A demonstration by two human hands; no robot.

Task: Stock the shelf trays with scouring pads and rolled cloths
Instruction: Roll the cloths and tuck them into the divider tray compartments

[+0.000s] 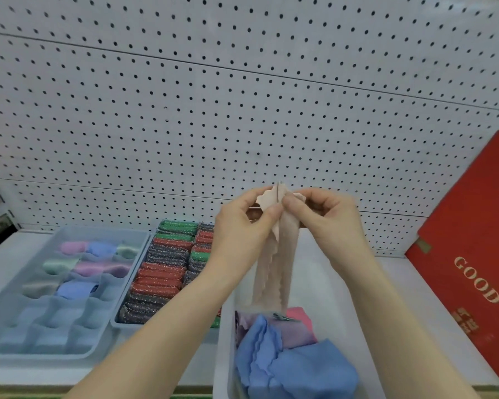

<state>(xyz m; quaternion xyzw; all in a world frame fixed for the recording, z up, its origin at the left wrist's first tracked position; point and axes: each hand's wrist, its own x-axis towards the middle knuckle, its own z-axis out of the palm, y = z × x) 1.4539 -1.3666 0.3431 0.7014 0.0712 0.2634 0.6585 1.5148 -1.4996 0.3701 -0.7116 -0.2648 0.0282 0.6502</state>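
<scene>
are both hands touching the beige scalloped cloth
Touching. The head view shows the left hand and right hand both pinching the top of the beige scalloped cloth.

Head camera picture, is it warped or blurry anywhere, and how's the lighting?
In the head view the wide lens bends the pegboard hole rows; light is soft and even, no glare or hard shadows; the cloth pinched by the left hand and right hand is fairly sharp; the divided tray at left and small print on the red box look smeared.
</scene>
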